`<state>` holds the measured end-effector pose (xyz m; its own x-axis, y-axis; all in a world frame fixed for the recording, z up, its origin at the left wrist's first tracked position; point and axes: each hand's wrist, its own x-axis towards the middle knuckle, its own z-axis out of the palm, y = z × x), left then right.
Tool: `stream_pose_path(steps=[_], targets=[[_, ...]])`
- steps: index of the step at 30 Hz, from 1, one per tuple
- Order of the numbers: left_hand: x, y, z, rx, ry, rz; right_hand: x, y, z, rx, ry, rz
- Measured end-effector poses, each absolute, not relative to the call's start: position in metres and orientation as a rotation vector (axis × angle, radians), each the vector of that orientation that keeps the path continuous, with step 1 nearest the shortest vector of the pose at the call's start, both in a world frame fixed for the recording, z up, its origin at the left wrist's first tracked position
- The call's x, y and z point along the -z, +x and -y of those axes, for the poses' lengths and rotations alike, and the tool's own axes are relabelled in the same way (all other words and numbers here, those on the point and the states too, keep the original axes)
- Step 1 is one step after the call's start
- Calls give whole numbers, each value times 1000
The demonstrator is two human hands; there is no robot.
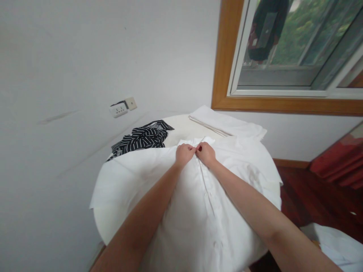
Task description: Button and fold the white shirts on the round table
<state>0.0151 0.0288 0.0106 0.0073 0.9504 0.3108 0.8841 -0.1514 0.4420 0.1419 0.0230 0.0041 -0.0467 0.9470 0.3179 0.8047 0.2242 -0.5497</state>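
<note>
A white button-up shirt (pixel 187 204) lies spread front up over a round white table (pixel 105 223), its collar at the far side and its lower part toward me. Both my hands meet at the top of the front opening, just below the collar. My left hand (pixel 185 154) pinches the cloth there, fingers closed. Right beside it, my right hand (pixel 206 153) is closed in a pinch on the shirt as well. Whether a button sits between the fingertips is too small to tell. Below the hands the front opening runs down toward me, slightly gaping.
A crumpled black-and-white striped cloth (pixel 144 136) lies at the table's back left. Folded white cloth (pixel 224 122) rests at the back right. A wall socket (pixel 118 110) and a wood-framed window (pixel 219 75) are behind. More white cloth (pixel 334 241) shows at lower right, above the dark red floor (pixel 295 192).
</note>
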Motion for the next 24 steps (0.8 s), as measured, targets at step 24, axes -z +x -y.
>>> stream_pose_path(steps=[24], targets=[[-8,2,-36,-687,2213,-1811,-14,161,-25,-181,-1280,2303]])
